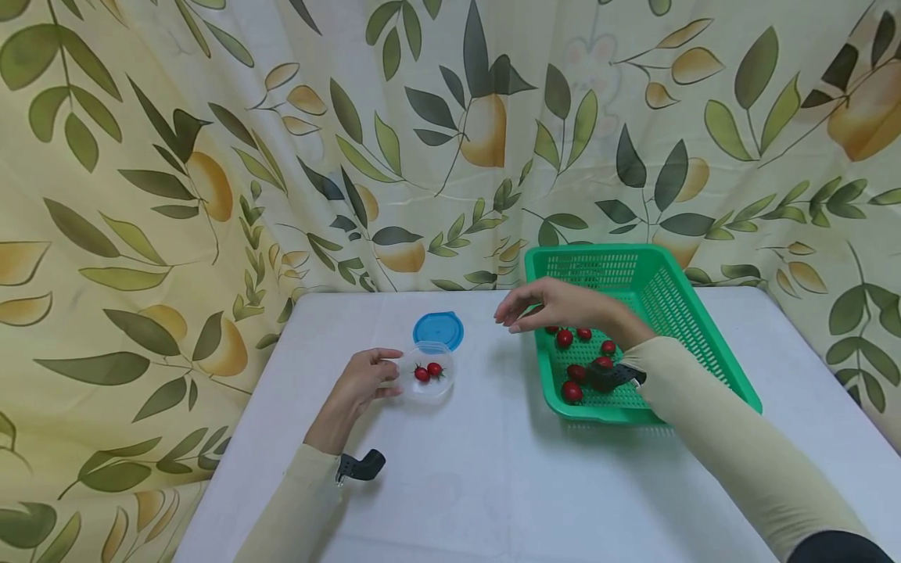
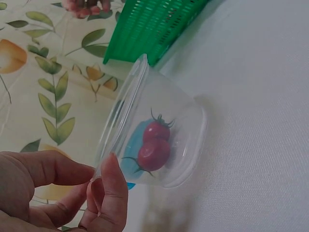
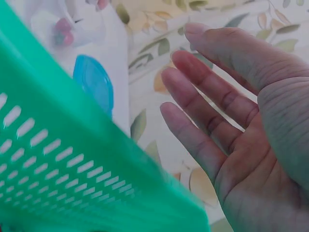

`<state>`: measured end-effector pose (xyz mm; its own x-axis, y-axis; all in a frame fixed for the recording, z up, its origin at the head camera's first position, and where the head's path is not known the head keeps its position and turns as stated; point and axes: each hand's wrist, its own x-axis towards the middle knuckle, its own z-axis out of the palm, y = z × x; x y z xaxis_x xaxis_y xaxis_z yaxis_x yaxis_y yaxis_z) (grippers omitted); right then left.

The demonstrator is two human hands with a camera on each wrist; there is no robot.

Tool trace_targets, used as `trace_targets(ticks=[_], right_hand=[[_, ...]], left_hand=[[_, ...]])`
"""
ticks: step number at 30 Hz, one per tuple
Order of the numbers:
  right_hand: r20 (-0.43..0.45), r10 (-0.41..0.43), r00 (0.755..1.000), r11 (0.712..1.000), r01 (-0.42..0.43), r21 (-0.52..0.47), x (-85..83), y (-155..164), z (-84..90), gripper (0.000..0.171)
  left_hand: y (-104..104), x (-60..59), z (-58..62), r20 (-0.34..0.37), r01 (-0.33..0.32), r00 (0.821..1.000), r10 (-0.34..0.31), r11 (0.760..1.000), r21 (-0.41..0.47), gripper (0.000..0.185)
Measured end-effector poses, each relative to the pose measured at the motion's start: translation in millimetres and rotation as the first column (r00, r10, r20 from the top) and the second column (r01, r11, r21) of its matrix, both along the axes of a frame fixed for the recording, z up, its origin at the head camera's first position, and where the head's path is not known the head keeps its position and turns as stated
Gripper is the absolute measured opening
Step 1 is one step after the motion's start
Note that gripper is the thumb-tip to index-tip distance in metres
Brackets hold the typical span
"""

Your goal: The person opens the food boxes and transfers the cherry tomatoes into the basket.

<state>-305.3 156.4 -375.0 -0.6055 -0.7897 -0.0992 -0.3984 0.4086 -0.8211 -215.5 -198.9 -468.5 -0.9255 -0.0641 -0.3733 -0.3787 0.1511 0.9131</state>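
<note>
Basket (image 3: 72, 159) blurred in right wrist view; sleeve hides some tomatoes (image 1: 572, 391).

The scene is being lit evenly and brightly, with soft shadows being cast under the basket (image 1: 637, 328). The head view's edges are being bent slightly. The basket is being blurred in the right wrist view.

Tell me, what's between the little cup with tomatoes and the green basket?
Only bare white table between the clear cup and green basket, in the head view.
</note>
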Motion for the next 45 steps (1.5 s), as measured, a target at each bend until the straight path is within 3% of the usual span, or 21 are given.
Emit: trace_targets(ticks=[18,30,45], right_hand=[[0.050,0.109,0.993,0.994,-0.110,0.008,-1.3,-48.5,-8.2,0.035],[0.014,0.181,0.983,0.983,-0.182,0.023,-0.2,-80.0,-15.7,0.029],[0.104,0.240,0.965,0.971,-0.237,-0.036,2.2,-111.9,-35.1,0.036]], left_hand=[[-0.2,-0.8,-2.6,0.001,-0.015,1.000,0.015,1.000,-0.005,0.038],[0.8,0.1,-2.3,-0.003,-0.014,1.000,0.014,1.000,-0.007,0.038],[-0.9,-2.5,-1.4,0.000,-0.001,1.000,0.001,1.000,0.028,0.039]])
